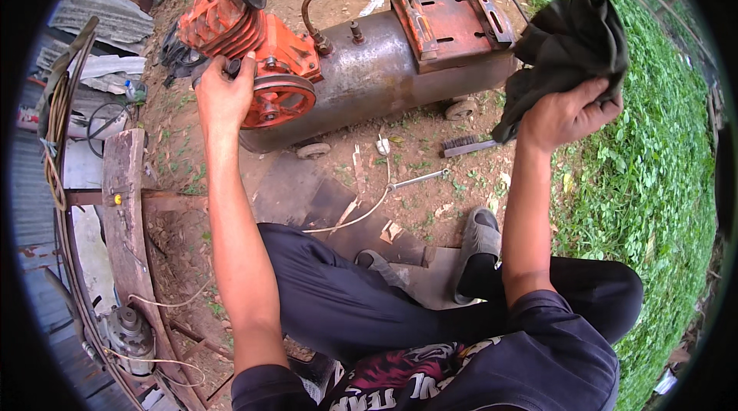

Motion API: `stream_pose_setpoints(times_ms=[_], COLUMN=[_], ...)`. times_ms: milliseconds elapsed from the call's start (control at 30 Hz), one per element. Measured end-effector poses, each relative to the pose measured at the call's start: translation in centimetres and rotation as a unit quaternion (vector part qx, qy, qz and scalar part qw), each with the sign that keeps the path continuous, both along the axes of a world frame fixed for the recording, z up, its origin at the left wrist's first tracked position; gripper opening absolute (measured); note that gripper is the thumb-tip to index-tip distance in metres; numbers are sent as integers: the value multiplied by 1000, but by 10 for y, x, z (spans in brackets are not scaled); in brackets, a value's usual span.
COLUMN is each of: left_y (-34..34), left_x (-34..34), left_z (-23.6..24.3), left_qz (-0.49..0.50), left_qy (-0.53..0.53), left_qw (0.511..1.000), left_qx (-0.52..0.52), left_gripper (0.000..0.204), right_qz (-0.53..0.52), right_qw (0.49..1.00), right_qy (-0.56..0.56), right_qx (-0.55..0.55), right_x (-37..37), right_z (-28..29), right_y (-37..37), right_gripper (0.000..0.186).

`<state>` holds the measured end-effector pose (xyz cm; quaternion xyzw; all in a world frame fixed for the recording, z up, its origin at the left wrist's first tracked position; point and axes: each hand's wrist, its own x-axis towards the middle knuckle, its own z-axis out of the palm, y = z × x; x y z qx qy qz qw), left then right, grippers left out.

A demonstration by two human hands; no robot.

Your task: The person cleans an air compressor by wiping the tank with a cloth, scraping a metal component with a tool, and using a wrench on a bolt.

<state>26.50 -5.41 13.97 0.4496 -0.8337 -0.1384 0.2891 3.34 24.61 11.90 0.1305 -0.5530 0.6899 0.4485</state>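
My right hand (567, 115) is raised at the right and closed round a dark, bunched cloth (573, 42). The cloth hangs past the end of the tank. At the upper left, my left hand (223, 92) pinches a small dark cylindrical part (233, 67) beside the pulley. Whether that part is fixed to the machine I cannot tell. The orange compressor pump (231, 26), with finned cylinder and red pulley wheel (280, 100), sits at the left end of a worn steel air tank (361, 73). An orange slotted mounting plate (453, 19) tops the tank's other end.
On the ground before the tank lie a wire brush (469, 146), a wrench (419, 179) and a pale cord (361, 217). A wooden beam (123, 203) and an electric motor (129, 338) are at the left. Grass (653, 180) covers the right side.
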Motion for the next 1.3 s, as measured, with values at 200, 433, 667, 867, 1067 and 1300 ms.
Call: stream_pose_setpoints(times_ms=[200, 433, 667, 867, 1067, 1300], left_y=[-3, 1, 4, 0, 2, -3], left_x=[7, 6, 0, 7, 4, 0], left_z=[-8, -11, -22, -19, -14, -23], left_qz=[-4, -42, -24, -35, -30, -22], left_qy=[42, 85, 115, 132, 89, 111], left_qw=[999, 995, 993, 990, 994, 993], left_qx=[25, 41, 5, 44, 47, 28], left_gripper=[45, 41, 36, 35, 37, 40], right_qz=[133, 122, 72, 225, 134, 217], right_qw=[969, 837, 863, 811, 873, 827], right_qy=[85, -20, -13, 25, -67, 2], right_qx=[190, 533, 500, 539, 465, 518], right_x=[81, 70, 84, 120, 71, 130], right_z=[-52, -162, -164, -199, -162, -207], right_y=[-78, -146, -177, -163, -156, -163], right_gripper=[32, 66, 67, 68, 60, 63])
